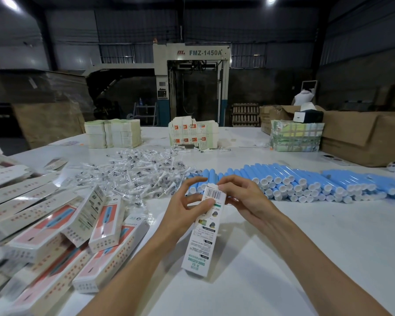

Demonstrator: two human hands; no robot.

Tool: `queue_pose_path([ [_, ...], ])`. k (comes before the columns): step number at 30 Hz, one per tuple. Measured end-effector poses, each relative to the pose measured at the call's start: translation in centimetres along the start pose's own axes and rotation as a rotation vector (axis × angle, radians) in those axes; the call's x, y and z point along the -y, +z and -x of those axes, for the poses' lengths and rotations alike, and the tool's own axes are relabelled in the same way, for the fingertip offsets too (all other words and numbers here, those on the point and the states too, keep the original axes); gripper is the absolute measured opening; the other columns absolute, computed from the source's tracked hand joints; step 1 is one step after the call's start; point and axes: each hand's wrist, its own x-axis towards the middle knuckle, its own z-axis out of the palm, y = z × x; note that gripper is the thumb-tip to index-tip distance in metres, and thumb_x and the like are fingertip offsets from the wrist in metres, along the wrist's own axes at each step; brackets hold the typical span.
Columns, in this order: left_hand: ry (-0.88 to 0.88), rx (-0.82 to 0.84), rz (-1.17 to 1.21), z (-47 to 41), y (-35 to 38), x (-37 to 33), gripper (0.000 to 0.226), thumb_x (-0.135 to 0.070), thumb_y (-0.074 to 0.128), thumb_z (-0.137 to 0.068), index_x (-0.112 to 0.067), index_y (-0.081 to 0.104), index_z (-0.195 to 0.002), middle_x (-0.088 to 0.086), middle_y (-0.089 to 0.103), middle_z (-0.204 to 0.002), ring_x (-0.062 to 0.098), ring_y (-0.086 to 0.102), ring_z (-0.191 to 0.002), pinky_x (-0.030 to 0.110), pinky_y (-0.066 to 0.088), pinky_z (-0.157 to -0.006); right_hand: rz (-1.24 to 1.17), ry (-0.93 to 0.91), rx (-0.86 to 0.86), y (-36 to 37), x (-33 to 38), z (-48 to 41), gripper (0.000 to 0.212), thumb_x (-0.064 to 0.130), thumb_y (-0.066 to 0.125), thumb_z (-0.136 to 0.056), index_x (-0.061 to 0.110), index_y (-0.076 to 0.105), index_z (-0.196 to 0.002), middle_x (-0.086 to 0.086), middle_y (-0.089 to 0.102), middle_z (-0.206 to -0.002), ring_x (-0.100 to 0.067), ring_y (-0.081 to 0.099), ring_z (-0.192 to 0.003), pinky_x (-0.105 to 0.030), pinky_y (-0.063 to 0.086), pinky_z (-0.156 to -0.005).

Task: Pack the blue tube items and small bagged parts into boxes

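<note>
Lower left: pink-fronted boxes (55, 236) heaped on the table (306, 236). Centre: left hand (183, 208) fingers pinch the white box (205, 231), green-lettered, long axis near-vertical in frame, barcoded flap end pointing away. Right hand (242, 197) fingers grip that flap. Right: blue tubes (306, 183) in rows.

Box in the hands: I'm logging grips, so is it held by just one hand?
No, the left hand and the right hand both pinch the box at its barcoded top end.

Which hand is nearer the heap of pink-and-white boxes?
Left. The left hand grips the white box just right of the heap; the right hand pinches its top flap, farther right.
</note>
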Motion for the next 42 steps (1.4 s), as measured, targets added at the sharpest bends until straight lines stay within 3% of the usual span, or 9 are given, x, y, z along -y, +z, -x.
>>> queue_pose_path([
  [8, 0.012, 0.012, -0.049, 0.0, 0.0, 0.4, 0.049, -0.015, 0.084, -0.094, -0.037, 0.066, -0.134, 0.012, 0.082, -0.109, 0.035, 0.081, -0.098, 0.041, 0.067, -0.082, 0.051, 0.037, 0.018, -0.6, -0.1, 0.0, 0.012, -0.003, 0.069, -0.093, 0.007, 0.070, -0.086, -0.017, 0.075, -0.089, -0.021, 0.070, -0.084, -0.032, 0.053, -0.072],
  [14, -0.010, 0.027, -0.086, -0.1, -0.2, 0.8, 0.043, -0.022, 0.085, -0.095, -0.040, 0.072, -0.132, 0.009, 0.083, -0.108, 0.031, 0.081, -0.096, 0.035, 0.065, -0.077, 0.137, 0.064, 0.038, -1.0, 0.1, 0.1, 0.010, 0.001, 0.069, -0.091, 0.008, 0.071, -0.085, -0.017, 0.076, -0.090, -0.020, 0.071, -0.084, -0.030, 0.055, -0.070],
  [17, 0.004, 0.003, -0.068, -0.2, -0.1, 1.0, 0.039, -0.023, 0.085, -0.094, -0.035, 0.072, -0.129, 0.011, 0.083, -0.106, 0.031, 0.081, -0.094, 0.032, 0.063, -0.072, 0.106, 0.026, 0.048, -0.8, 0.0, 0.3, 0.008, 0.005, 0.072, -0.092, 0.009, 0.077, -0.086, -0.019, 0.076, -0.094, -0.024, 0.071, -0.092, -0.032, 0.058, -0.078],
  [22, 0.049, -0.130, 0.032, -0.7, -0.8, 0.6, 0.037, -0.022, 0.084, -0.095, -0.032, 0.070, -0.128, 0.011, 0.082, -0.112, 0.033, 0.080, -0.099, 0.036, 0.064, -0.074, 0.078, -0.124, 0.006, 1.2, -1.0, 0.8, 0.024, 0.017, 0.073, -0.097, 0.020, 0.078, -0.120, -0.005, 0.078, -0.117, -0.023, 0.072, -0.113, -0.035, 0.057, -0.099],
  [25, 0.052, -0.153, 0.055, -0.7, -1.2, 0.6, 0.041, -0.023, 0.085, -0.095, -0.030, 0.068, -0.132, 0.012, 0.081, -0.114, 0.034, 0.080, -0.100, 0.039, 0.064, -0.074, 0.142, -0.230, -0.080, 2.3, -1.5, 1.1, 0.027, 0.021, 0.077, -0.095, 0.027, 0.076, -0.121, 0.003, 0.078, -0.117, -0.017, 0.072, -0.113, -0.028, 0.058, -0.092],
  [30, 0.064, -0.131, 0.059, -0.6, -1.1, 0.5, 0.040, -0.025, 0.086, -0.094, -0.030, 0.069, -0.130, 0.013, 0.081, -0.113, 0.036, 0.080, -0.100, 0.042, 0.065, -0.076, 0.166, -0.292, -0.096, 2.3, -1.2, 1.7, 0.021, 0.019, 0.077, -0.095, 0.033, 0.081, -0.109, 0.002, 0.080, -0.108, -0.016, 0.076, -0.104, -0.017, 0.056, -0.083],
  [37, 0.055, -0.112, 0.058, -0.6, -1.0, 0.7, 0.038, -0.026, 0.086, -0.092, -0.029, 0.071, -0.127, 0.013, 0.081, -0.110, 0.036, 0.080, -0.100, 0.041, 0.065, -0.074, 0.295, -0.364, -0.075, 1.6, -1.1, 1.6, 0.015, 0.017, 0.075, -0.096, 0.026, 0.082, -0.107, 0.000, 0.080, -0.107, -0.022, 0.076, -0.102, -0.033, 0.061, -0.090],
  [42, 0.054, -0.094, 0.054, -0.6, -1.0, 0.7, 0.038, -0.028, 0.085, -0.094, -0.030, 0.071, -0.129, 0.011, 0.081, -0.114, 0.033, 0.079, -0.104, 0.039, 0.065, -0.075, 0.265, -0.341, -0.044, 1.6, -1.3, 1.6, 0.016, 0.026, 0.075, -0.098, 0.029, 0.079, -0.113, -0.002, 0.078, -0.106, -0.022, 0.075, -0.100, -0.031, 0.060, -0.089],
])
